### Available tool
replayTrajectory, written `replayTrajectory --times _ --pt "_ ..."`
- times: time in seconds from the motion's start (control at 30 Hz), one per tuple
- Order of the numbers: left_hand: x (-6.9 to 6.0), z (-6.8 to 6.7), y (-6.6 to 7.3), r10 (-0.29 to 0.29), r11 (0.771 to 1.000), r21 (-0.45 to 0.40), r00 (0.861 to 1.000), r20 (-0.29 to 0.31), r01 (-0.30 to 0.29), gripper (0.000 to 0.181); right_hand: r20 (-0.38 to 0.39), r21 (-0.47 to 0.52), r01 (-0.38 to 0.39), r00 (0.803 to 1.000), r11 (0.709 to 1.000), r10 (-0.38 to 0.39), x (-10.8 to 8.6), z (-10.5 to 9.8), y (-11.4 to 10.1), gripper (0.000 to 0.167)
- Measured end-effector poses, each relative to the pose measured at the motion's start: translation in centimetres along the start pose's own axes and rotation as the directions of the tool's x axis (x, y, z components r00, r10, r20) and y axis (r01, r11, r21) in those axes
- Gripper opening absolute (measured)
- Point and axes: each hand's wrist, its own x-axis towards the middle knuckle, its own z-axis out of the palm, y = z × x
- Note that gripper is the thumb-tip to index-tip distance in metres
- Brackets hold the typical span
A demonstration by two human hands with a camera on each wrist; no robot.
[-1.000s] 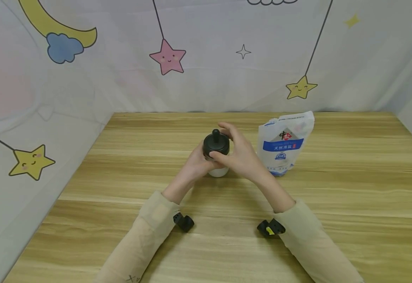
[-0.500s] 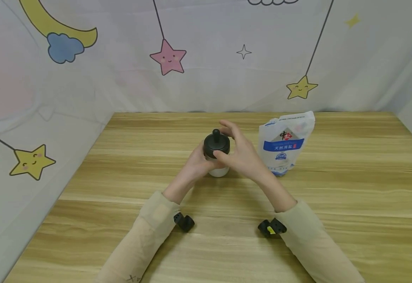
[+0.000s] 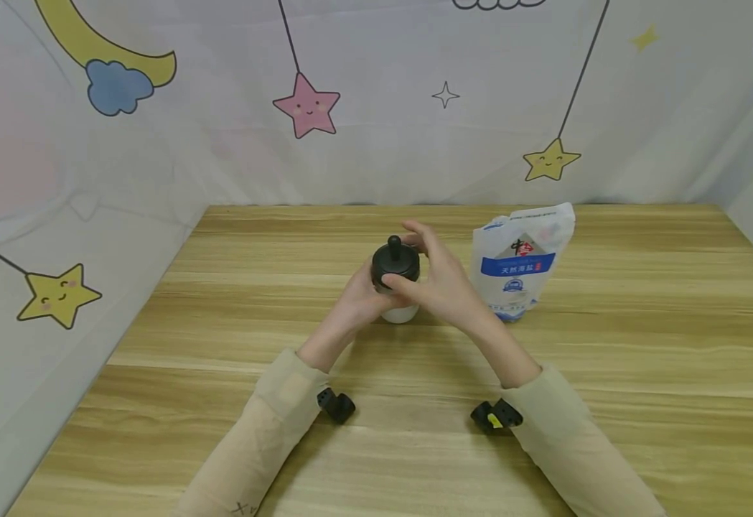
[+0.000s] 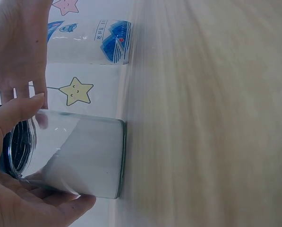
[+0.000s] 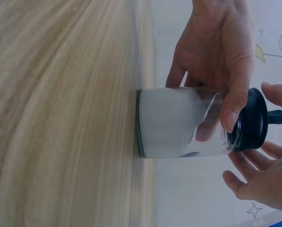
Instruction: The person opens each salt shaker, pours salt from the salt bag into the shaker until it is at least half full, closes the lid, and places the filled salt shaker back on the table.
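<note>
A clear glass jar (image 4: 91, 156), partly filled with a white substance (image 5: 164, 123), stands upright on the table. Its black lid (image 3: 395, 264) with a knob on top sits at the jar's mouth. My left hand (image 3: 353, 296) grips the jar's upper body from the left, thumb across the near side, as the right wrist view shows. From the right, my right hand (image 3: 446, 289) holds the lid's rim between thumb and fingers; some fingertips are hidden behind the lid. To the right of that hand stands a white and blue salt bag (image 3: 515, 267), upright.
The wood-grain table (image 3: 234, 330) reaches back to a white cloth backdrop (image 3: 382, 165) printed with stars and clouds. Another white cloth side (image 3: 92, 258) borders the table on the left. A small black camera (image 3: 336, 406) sits at each wrist.
My right thumb has slid slightly left along the lid's near rim since half a second ago. The jar, my left hand and the salt bag stay in place.
</note>
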Motion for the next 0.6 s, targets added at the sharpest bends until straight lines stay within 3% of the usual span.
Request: replayTrajectory --times 0.23,0.6 --pt "-0.11 0.0 0.03 0.019 1.0 -0.011 1.0 0.012 -0.019 0.075 0.012 0.024 0.001 1.0 1.0 -0.001 -0.12 -0.09 -0.08 0.076" --pt "-0.17 0.03 0.22 -0.013 1.0 -0.003 1.0 -0.007 0.013 0.075 0.019 0.025 -0.001 1.0 1.0 0.0 -0.14 -0.17 -0.12 0.075"
